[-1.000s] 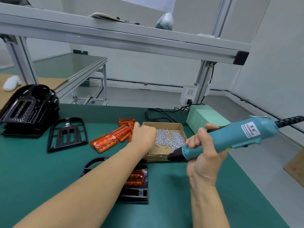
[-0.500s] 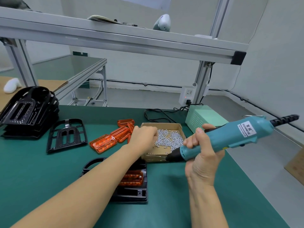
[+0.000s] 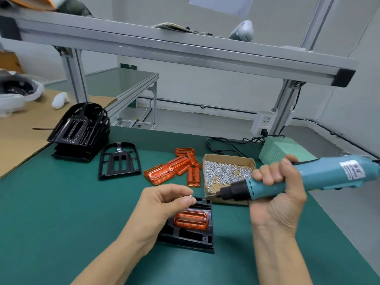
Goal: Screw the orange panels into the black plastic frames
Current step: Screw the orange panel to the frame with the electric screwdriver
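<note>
Here, cardboard box (image 3: 228, 161) holding screws (image 3: 224, 171), left hand (image 3: 164, 204) pinching one, right hand (image 3: 275, 194) gripping screwdriver (image 3: 320, 175)

Things are sitting at the back of the mat; the front is staying free.

A box of screws (image 3: 227, 173), a pile of loose orange panels (image 3: 176, 168), a single black frame (image 3: 119, 160) and a stack of black frames (image 3: 80, 132) are blocking the far side. The frame with a panel (image 3: 191, 227) is lying in the middle. Bare green mat (image 3: 61, 223) is lying wide on the left and in front. A metal beam (image 3: 185, 48) is hanging overhead.
</note>
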